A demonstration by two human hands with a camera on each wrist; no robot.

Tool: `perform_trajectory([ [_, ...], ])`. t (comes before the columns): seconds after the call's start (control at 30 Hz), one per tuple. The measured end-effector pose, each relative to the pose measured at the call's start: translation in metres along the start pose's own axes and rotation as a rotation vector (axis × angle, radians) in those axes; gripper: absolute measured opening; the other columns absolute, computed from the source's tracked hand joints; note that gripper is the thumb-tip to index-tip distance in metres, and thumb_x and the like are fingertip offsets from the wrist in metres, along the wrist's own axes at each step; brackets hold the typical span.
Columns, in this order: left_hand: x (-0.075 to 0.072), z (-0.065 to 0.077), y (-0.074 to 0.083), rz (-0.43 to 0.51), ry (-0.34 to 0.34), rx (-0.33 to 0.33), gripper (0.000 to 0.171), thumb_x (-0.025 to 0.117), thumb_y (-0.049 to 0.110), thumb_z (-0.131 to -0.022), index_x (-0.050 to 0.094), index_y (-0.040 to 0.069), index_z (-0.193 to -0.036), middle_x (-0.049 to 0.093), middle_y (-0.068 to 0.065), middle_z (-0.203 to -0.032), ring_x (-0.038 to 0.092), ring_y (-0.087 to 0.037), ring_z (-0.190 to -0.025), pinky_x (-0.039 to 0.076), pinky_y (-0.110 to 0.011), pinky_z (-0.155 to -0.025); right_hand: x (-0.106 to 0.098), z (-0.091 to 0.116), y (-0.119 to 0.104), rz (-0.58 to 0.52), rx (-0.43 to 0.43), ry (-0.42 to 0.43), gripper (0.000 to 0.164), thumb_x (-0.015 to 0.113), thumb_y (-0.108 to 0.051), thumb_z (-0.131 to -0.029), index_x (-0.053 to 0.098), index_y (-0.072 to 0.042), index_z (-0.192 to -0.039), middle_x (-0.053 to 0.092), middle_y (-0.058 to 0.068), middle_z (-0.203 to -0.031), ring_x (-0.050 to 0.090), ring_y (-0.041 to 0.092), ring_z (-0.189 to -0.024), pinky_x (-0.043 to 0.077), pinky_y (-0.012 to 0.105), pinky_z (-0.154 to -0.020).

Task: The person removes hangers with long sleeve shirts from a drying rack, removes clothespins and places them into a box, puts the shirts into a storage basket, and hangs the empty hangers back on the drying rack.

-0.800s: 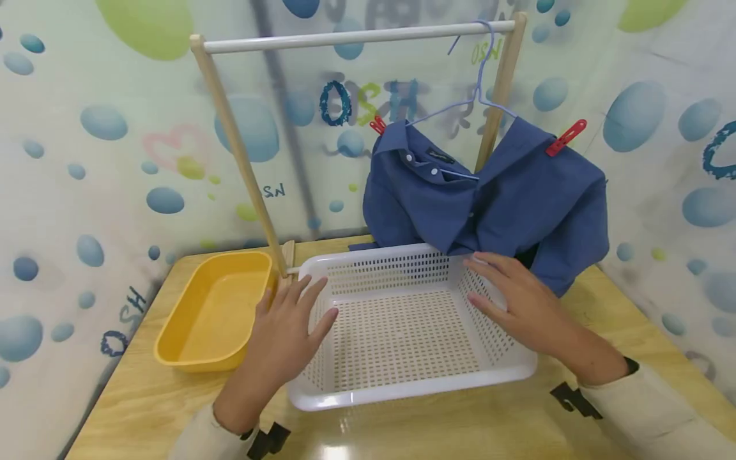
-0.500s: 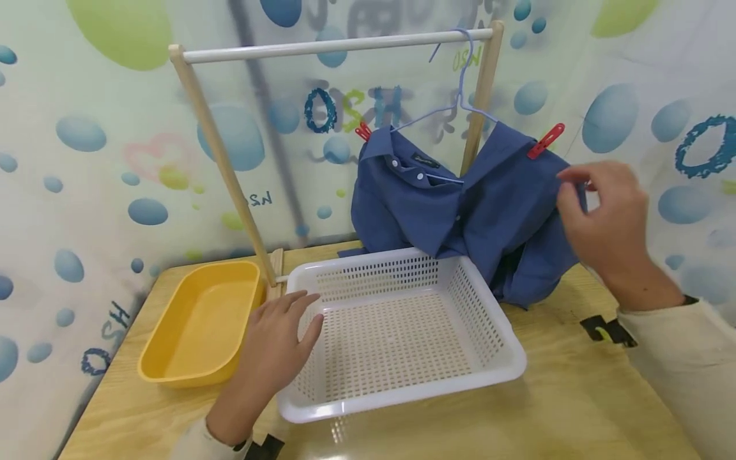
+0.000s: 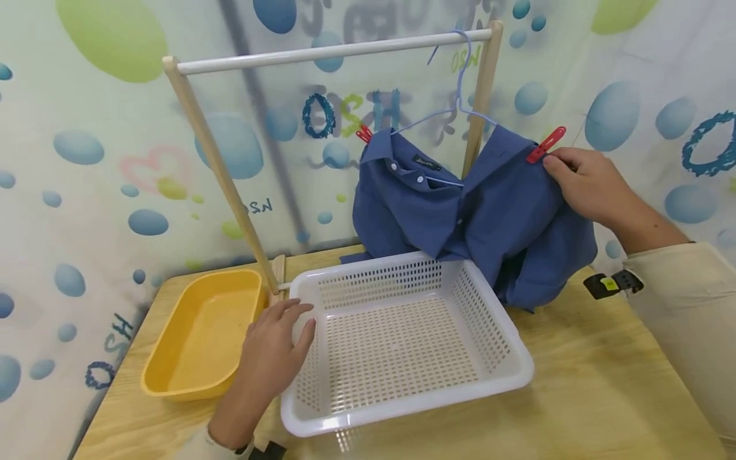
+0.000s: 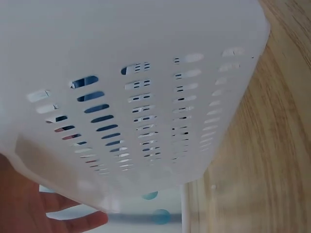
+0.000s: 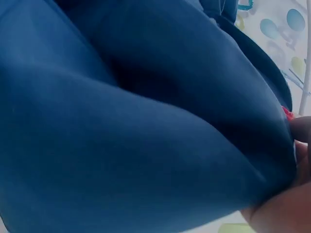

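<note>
– Shirt (image 3: 494, 204): where is it, and how's your grip?
– On the hanger (image 3: 459, 96), hooked over the rail (image 3: 333, 51), low folds at the basket (image 3: 411, 406)'s far rim. Your right hand (image 3: 589, 185) pinches its shoulder, just beside the red clip (image 3: 545, 145); your left hand (image 3: 273, 351) lies loosely spread by the basket's left rim.
– Likely trouble?
– Tug while that clip bites: you may crease cloth or drag the hanger sideways, one hook holding.

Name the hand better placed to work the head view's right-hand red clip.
Likely the right hand: it is at the shoulder of the blue shirt, right beside that red clip. The left hand is farther off, by the white basket.
</note>
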State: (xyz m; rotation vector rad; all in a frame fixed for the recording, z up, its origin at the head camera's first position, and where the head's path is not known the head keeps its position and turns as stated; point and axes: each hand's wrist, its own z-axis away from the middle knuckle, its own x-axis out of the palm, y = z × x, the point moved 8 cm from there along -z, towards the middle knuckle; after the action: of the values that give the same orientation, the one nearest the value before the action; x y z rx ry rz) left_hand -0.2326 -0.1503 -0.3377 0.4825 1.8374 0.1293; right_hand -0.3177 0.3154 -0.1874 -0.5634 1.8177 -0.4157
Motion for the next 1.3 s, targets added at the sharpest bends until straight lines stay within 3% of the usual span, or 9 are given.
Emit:
perform_trajectory([
  [0.17,0.004,0.002,0.002,0.007,-0.013,-0.015,0.032,0.061,0.031,-0.098,0.069,0.013,-0.123,0.058,-0.016,-0.14,0.057,-0.041,-0.125,0.045,-0.063,-0.099,0.0,-0.001,0.0,-0.047,0.009,0.028,0.051,0.034,-0.044,-0.107,0.058,-0.002,-0.122,0.054,0.012,-0.09,0.048,0.023,-0.082,0.034,0.036,-0.071],
  [0.33,0.007,0.005,0.003,0.003,-0.031,-0.031,0.033,0.059,0.032,-0.099,0.068,0.013,-0.124,0.056,-0.016,-0.142,0.057,-0.04,-0.126,0.048,-0.06,-0.097,0.002,0.001,0.002,-0.079,0.002,0.033,0.049,0.034,-0.047,-0.107,0.056,-0.004,-0.119,0.049,0.004,-0.082,0.047,0.018,-0.076,0.033,0.035,-0.068],
  [0.63,0.012,0.004,0.0,-0.011,-0.069,-0.048,0.036,0.056,0.034,-0.1,0.066,0.012,-0.127,0.052,-0.017,-0.145,0.056,-0.04,-0.127,0.047,-0.061,-0.099,-0.013,0.003,0.0,-0.119,0.011,0.182,0.04,0.039,-0.047,-0.105,0.061,-0.015,-0.115,0.045,-0.007,-0.07,0.043,0.015,-0.073,0.031,0.033,-0.064],
  [0.9,0.011,0.005,-0.001,0.0,-0.072,-0.061,0.035,0.056,0.033,-0.1,0.067,0.012,-0.126,0.051,-0.017,-0.145,0.058,-0.04,-0.124,0.048,-0.059,-0.098,-0.023,0.002,-0.004,-0.214,0.071,0.227,0.038,0.04,-0.05,-0.104,0.062,-0.023,-0.119,0.048,-0.008,-0.085,0.043,0.013,-0.082,0.034,0.03,-0.068],
  [1.07,0.012,0.005,-0.003,0.009,-0.089,-0.079,0.035,0.054,0.034,-0.101,0.066,0.013,-0.127,0.049,-0.016,-0.147,0.058,-0.039,-0.125,0.048,-0.058,-0.099,-0.028,0.005,-0.005,-0.341,0.06,0.252,0.026,0.045,-0.044,-0.104,0.064,-0.028,-0.11,0.05,-0.011,-0.083,0.043,0.01,-0.082,0.036,0.023,-0.065],
  [1.2,0.012,0.004,-0.003,0.032,-0.09,-0.078,0.035,0.054,0.033,-0.102,0.065,0.014,-0.129,0.047,-0.015,-0.149,0.058,-0.038,-0.125,0.049,-0.058,-0.097,-0.028,0.01,-0.004,-0.449,0.036,0.266,0.021,0.048,-0.039,-0.103,0.065,-0.026,-0.103,0.049,-0.009,-0.078,0.046,0.01,-0.078,0.039,0.017,-0.061],
  [1.3,0.012,0.004,-0.003,0.06,-0.088,-0.071,0.035,0.054,0.033,-0.102,0.064,0.015,-0.13,0.046,-0.015,-0.15,0.06,-0.039,-0.122,0.05,-0.058,-0.096,-0.025,0.014,-0.001,-0.513,0.05,0.261,0.024,0.05,-0.04,-0.102,0.066,-0.023,-0.106,0.053,-0.009,-0.084,0.05,0.008,-0.079,0.043,0.011,-0.062],
])
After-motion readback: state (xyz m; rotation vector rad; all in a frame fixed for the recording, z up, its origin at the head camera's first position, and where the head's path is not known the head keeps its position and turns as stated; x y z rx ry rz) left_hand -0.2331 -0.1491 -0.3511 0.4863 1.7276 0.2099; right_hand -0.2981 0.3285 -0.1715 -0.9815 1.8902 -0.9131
